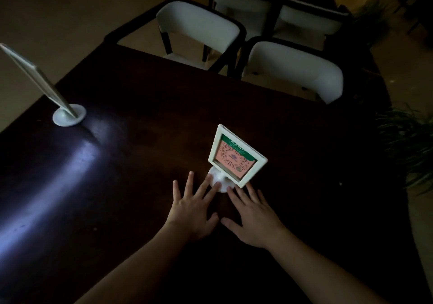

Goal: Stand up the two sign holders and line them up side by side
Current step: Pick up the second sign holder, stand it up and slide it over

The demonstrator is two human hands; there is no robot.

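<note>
Both sign holders upright on the dark wooden worktop (140,139). Near one: white square-framed plastic sign holder with pink-and-green QR card (236,157), on a round white base, in front of me. My left hand (193,212) is flat, fingers spread, fingertips touching the base; right hand (251,217) is flat and spread just beside it, gripping nothing. Second white holder with thin panel (46,92) is well apart, far left. Probably light, stiff, top-heavy, slides easily; I'd grip it at the base or stem, not the frame.
</note>
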